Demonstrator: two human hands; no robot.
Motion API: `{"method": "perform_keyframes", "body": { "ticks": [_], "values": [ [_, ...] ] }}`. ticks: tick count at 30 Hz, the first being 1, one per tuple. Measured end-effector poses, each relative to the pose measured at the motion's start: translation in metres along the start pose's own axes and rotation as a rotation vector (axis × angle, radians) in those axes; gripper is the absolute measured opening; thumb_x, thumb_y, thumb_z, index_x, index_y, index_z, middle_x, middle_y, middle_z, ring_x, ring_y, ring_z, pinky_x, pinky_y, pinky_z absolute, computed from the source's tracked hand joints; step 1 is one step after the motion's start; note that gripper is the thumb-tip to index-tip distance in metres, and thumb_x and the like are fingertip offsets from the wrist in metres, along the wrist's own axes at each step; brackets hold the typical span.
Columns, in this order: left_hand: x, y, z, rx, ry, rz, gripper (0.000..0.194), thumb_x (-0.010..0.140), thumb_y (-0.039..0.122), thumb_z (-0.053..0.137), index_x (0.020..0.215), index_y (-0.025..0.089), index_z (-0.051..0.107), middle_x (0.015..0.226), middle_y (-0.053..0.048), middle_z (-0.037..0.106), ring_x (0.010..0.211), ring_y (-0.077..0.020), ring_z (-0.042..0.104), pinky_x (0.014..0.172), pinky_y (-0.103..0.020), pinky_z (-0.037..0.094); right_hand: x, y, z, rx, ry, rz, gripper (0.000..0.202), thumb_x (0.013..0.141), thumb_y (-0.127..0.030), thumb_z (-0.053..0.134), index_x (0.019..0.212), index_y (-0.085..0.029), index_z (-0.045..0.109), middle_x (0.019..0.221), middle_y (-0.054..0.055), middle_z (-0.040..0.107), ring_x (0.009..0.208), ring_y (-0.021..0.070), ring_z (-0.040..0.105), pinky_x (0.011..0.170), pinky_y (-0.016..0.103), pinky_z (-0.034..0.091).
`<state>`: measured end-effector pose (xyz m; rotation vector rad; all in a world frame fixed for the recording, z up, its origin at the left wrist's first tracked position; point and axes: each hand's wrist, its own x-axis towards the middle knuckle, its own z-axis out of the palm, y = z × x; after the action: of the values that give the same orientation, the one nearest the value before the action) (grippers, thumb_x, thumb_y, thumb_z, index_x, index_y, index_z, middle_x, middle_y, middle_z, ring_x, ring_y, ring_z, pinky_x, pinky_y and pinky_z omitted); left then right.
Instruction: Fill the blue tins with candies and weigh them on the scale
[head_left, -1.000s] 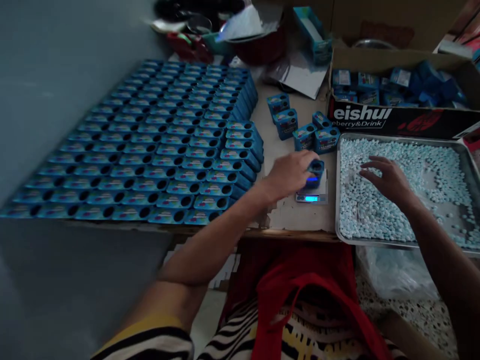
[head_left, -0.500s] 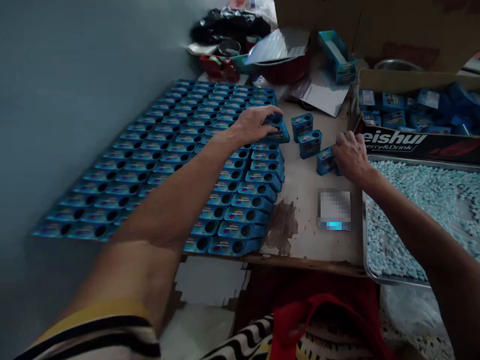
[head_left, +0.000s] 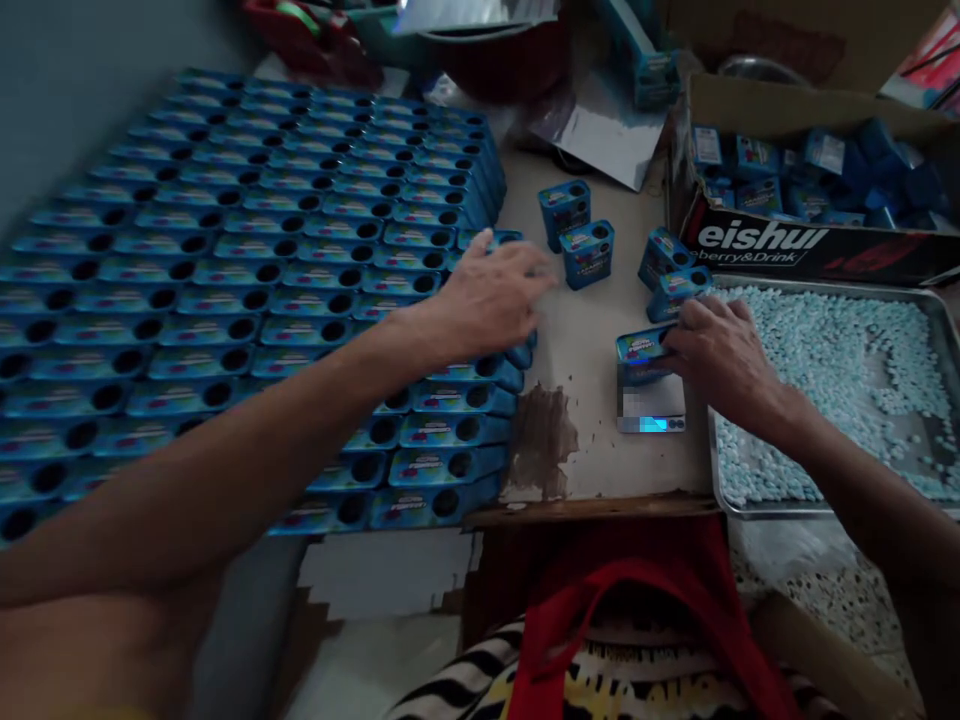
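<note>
My right hand grips a small blue box with a round hole in its top, over a small scale with a lit display. Beside those fingers stand two more blue boxes. My left hand, slightly blurred, is open with its fingers apart, above the right edge of a large block of blue boxes set in tight rows. Between the hands, two blue boxes stand upright on the table.
A metal tray of pale blue and white pellets lies at the right. Behind it, a cardboard box holds jumbled blue boxes. A dark red basin and white sheet lie at the back.
My left hand has let go of its blue box and moved down in the view. My right hand has brought a blue box nearer, onto or just over the scale. The camera view has shifted.
</note>
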<state>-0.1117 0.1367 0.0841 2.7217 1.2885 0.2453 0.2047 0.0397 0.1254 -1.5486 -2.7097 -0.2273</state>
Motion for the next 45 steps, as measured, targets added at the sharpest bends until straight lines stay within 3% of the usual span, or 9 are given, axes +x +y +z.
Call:
{"method": "perform_keyframes", "body": {
  "ticks": [2, 6, 14, 18, 21, 27, 31, 38, 45],
  "values": [
    [-0.013, 0.012, 0.015, -0.113, -0.035, 0.052, 0.005, 0.083, 0.021, 0.072, 0.088, 0.021, 0.075, 0.125, -0.009, 0.079, 0.152, -0.0386, 0.056, 0.140, -0.073, 0.004, -0.019, -0.007, 0.004, 0.019, -0.018, 0.027, 0.024, 0.106, -0.034, 0.071, 0.087, -0.023, 0.081, 0.096, 0.013, 0.066, 0.101, 0.0324, 0.052, 0.084, 0.044, 0.032],
    [-0.029, -0.001, 0.041, -0.186, 0.004, 0.066, 0.033, 0.074, 0.031, 0.083, 0.056, 0.021, 0.058, 0.094, -0.007, 0.082, 0.162, -0.0434, 0.048, 0.136, -0.079, -0.005, -0.035, -0.010, 0.014, 0.093, -0.024, 0.089, 0.021, 0.107, -0.036, 0.071, 0.094, -0.024, 0.083, 0.098, 0.013, 0.070, 0.102, 0.0323, 0.057, 0.085, 0.044, 0.035],
    [-0.027, 0.014, 0.010, -0.113, -0.007, 0.094, 0.041, 0.084, 0.047, 0.091, 0.115, 0.023, 0.082, 0.161, -0.012, 0.066, 0.165, -0.0504, 0.043, 0.131, -0.087, -0.003, -0.141, 0.063, 0.021, 0.333, -0.094, 0.088, 0.053, 0.096, -0.044, 0.084, 0.141, -0.021, 0.067, 0.137, 0.018, 0.072, 0.126, 0.0372, 0.067, 0.102, 0.050, 0.056],
    [-0.021, 0.059, -0.017, -0.060, -0.056, 0.122, 0.039, 0.087, 0.031, 0.088, 0.125, 0.025, 0.079, 0.168, -0.011, 0.060, 0.167, -0.0465, 0.041, 0.136, -0.080, -0.006, -0.192, 0.070, 0.061, 0.268, -0.209, -0.066, 0.085, 0.100, -0.043, 0.077, 0.173, -0.024, 0.039, 0.184, 0.025, 0.029, 0.169, 0.0464, 0.033, 0.126, 0.067, 0.041],
    [-0.024, 0.087, -0.034, 0.001, -0.086, 0.148, 0.046, 0.088, 0.024, 0.085, 0.133, 0.028, 0.076, 0.172, -0.007, 0.055, 0.169, -0.0436, 0.038, 0.139, -0.076, -0.006, -0.182, 0.069, 0.093, 0.241, -0.161, -0.118, 0.088, 0.101, -0.057, 0.071, 0.172, -0.018, 0.038, 0.185, 0.028, 0.025, 0.173, 0.0477, 0.023, 0.129, 0.071, 0.034],
    [-0.068, 0.111, -0.041, 0.081, -0.088, 0.119, 0.047, 0.091, 0.027, 0.080, 0.136, 0.035, 0.075, 0.166, -0.006, 0.061, 0.165, -0.0431, 0.046, 0.141, -0.076, 0.001, -0.132, 0.100, 0.109, 0.125, -0.191, -0.105, 0.031, 0.104, -0.037, 0.057, 0.123, -0.018, 0.074, 0.125, 0.022, 0.076, 0.121, 0.0387, 0.066, 0.098, 0.049, 0.050],
    [-0.093, 0.131, -0.018, 0.019, -0.088, -0.016, 0.042, 0.092, 0.025, 0.076, 0.132, 0.039, 0.077, 0.160, -0.005, 0.067, 0.159, -0.0418, 0.054, 0.142, -0.076, 0.010, -0.126, 0.125, 0.094, 0.320, -0.157, 0.240, 0.020, 0.099, -0.036, 0.058, 0.098, -0.022, 0.073, 0.083, 0.012, 0.073, 0.080, 0.0286, 0.066, 0.076, 0.039, 0.046],
    [-0.083, 0.173, 0.033, -0.288, 0.170, -0.374, 0.064, 0.090, 0.026, 0.084, 0.151, 0.031, 0.067, 0.146, -0.010, 0.076, 0.141, -0.0398, 0.068, 0.135, -0.066, 0.040, -0.128, 0.132, 0.054, 1.475, 0.067, 1.008, 0.017, 0.080, -0.035, 0.083, 0.082, -0.022, 0.073, 0.078, 0.003, 0.065, 0.063, 0.0120, 0.051, 0.052, 0.023, 0.041],
    [-0.065, 0.161, 0.063, -0.660, 0.357, -0.505, 0.076, 0.085, 0.023, 0.089, 0.154, 0.028, 0.057, 0.137, -0.009, 0.078, 0.132, -0.0306, 0.074, 0.118, -0.049, 0.060, -0.129, 0.112, 0.054, 1.681, -0.081, 1.138, 0.031, 0.066, -0.026, 0.100, 0.082, -0.019, 0.074, 0.078, 0.001, 0.065, 0.062, 0.0081, 0.052, 0.047, 0.017, 0.042]
  ]
}}
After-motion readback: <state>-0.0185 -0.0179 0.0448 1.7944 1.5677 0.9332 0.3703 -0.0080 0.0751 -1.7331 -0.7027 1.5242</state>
